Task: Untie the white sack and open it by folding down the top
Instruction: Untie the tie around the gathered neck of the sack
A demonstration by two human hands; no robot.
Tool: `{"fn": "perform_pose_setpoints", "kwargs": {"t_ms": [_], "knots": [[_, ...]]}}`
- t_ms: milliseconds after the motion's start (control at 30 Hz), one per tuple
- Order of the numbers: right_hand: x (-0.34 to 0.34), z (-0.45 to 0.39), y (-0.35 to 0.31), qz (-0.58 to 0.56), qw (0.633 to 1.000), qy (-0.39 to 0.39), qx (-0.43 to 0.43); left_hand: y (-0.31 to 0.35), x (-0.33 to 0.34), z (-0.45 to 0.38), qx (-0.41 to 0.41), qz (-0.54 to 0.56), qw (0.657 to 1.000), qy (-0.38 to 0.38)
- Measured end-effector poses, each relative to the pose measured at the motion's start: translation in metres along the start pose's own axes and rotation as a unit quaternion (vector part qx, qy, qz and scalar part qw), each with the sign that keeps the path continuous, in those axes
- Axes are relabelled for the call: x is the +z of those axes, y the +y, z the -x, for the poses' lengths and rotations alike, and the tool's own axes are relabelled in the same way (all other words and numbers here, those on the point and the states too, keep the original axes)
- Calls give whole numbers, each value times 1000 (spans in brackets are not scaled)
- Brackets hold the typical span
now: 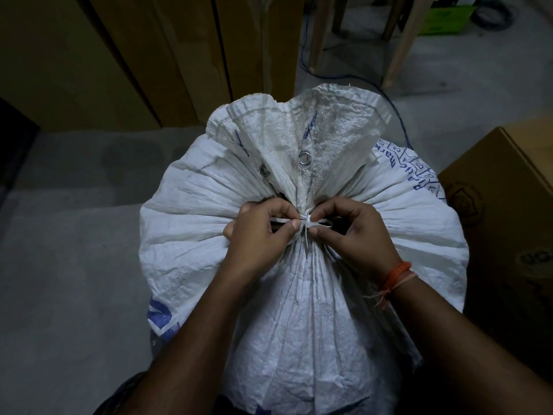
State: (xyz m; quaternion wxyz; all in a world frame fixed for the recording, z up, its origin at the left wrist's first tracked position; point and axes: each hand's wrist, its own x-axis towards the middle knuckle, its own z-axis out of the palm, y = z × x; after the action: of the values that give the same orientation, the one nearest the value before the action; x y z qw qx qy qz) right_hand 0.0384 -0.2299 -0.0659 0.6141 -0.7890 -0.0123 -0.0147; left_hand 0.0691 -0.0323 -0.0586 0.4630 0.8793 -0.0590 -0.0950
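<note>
A large white woven sack (194,223) with blue print stands on the floor in front of me, filling the middle of the head view. Its neck is gathered tight and bound with a white tie (308,223). Above the tie the sack's top (302,127) fans out, with two metal eyelets showing. My left hand (260,235) pinches one strand of the tie on the left of the knot. My right hand (356,232), with an orange thread at the wrist, pinches the tie on the right of the knot. The fingertips of both hands nearly meet at the knot.
A brown cardboard box (505,211) stands close on the right of the sack. Tall cardboard panels (125,55) lean at the back left. Wooden furniture legs (401,40) and a blue cable (398,112) lie behind the sack on the grey concrete floor (74,265).
</note>
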Motion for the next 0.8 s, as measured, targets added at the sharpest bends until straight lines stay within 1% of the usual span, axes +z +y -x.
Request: {"fn": "perform_pose_setpoints", "kwargs": {"t_ms": [267,633,800], "knots": [[2,0,0,2,1000,8,7,5,1,3,12,-20,1000,-2],[2,-1,-2,-34,999,3,13,5,-2,3,14,4,1000,-3],[1,-1,-3,-52,999,0,16,2,-8,2,11,-7,1000,19]]}}
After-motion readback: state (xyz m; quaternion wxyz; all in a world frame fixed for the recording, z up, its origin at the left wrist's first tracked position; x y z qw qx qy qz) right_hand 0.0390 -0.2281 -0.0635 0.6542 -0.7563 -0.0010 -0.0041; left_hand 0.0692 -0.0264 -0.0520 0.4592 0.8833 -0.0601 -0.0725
